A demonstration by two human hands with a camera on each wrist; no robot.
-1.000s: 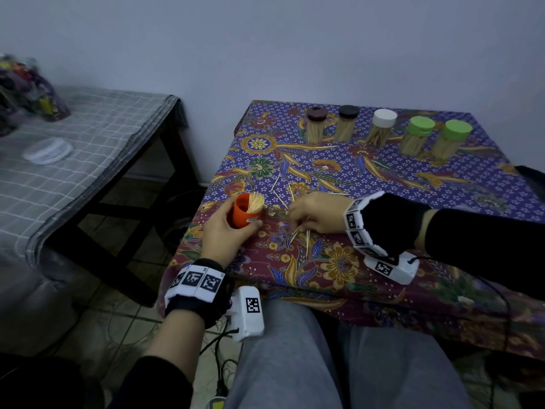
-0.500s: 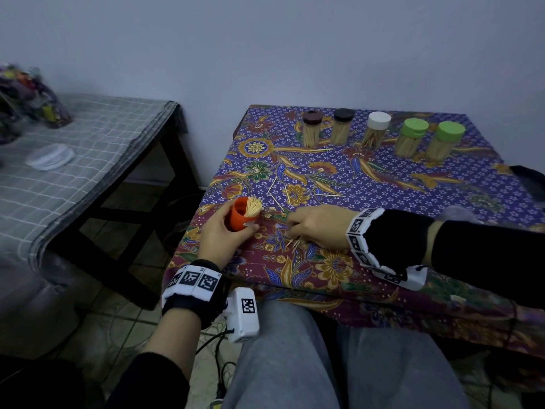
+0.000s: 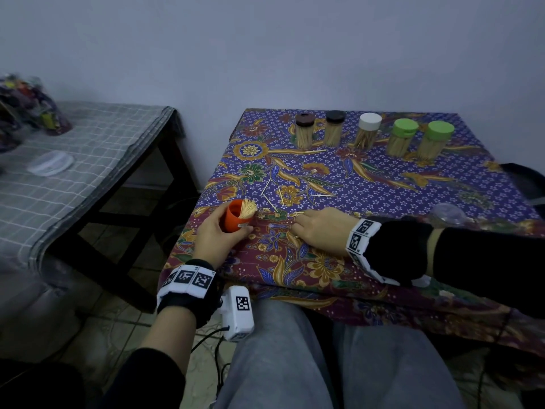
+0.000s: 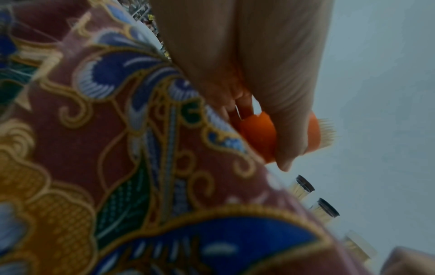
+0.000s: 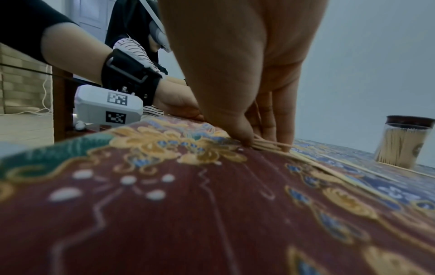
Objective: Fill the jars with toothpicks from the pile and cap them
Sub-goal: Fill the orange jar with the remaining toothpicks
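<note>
Left hand [image 3: 213, 234] has its fingers wrapped round the orange jar [image 3: 234, 219], tilted at centre-left of the head view and already bristling with toothpicks. Right hand [image 3: 320, 230] is pinching a few loose toothpicks [image 5: 267, 144] flat against the tablecloth [image 3: 383, 187], thumb against fingertips. Best bet is probably to line them up parallel before lifting, so they slide in without snagging.
</note>
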